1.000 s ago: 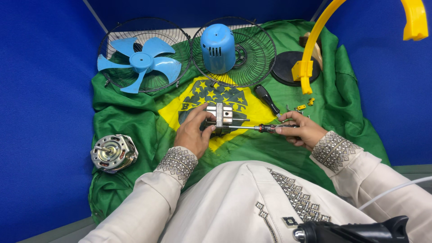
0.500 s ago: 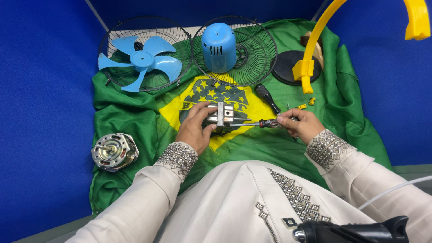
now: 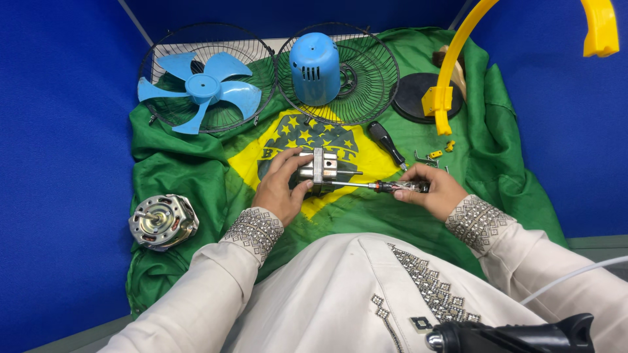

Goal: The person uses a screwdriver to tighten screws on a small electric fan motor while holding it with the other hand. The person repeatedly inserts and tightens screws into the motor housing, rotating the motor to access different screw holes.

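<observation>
While the left hand (image 3: 280, 189) grips a metal motor housing (image 3: 318, 171) over the green and yellow flag (image 3: 196, 170) on the bench, the right hand (image 3: 435, 191) is closed around a screwdriver (image 3: 386, 187), its shaft lying level and its tip at the housing. Behind lie a blue fan blade (image 3: 199, 88), a blue motor cover (image 3: 314, 60) on a grille (image 3: 373, 72), and a second screwdriver (image 3: 387, 144). A bare motor (image 3: 162, 221) sits far left

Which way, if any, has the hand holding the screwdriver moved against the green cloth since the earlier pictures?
Hardly: the right hand stays beside the small yellow parts on the green cloth, its screwdriver at the metal gearbox.
</observation>
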